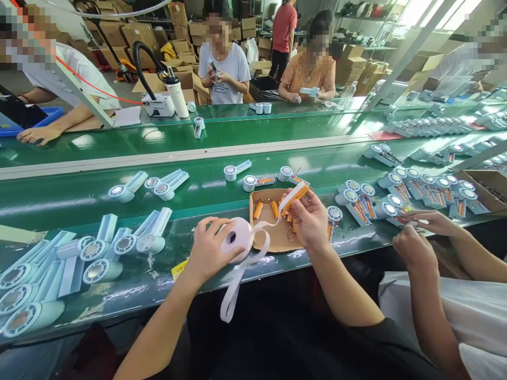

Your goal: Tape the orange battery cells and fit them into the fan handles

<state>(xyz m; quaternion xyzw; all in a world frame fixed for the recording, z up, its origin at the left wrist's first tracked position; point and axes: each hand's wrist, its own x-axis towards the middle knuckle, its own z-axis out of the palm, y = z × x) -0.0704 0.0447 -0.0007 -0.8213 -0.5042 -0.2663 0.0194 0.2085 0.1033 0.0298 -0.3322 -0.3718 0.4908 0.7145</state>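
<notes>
My left hand grips a roll of white tape from its left side, fingers over its face. From the roll a loose white strip loops down past the bench edge and runs up to my right hand. Between the fingers of that hand is an orange battery, with the strip's end lying along it. Below it stands a shallow cardboard box holding several orange batteries with thin wires.
Light-blue fan bodies crowd the bench at left; more with orange batteries stand at right. A co-worker's hands work close on my right. Across the green conveyor other people sit. A brown box stands far right.
</notes>
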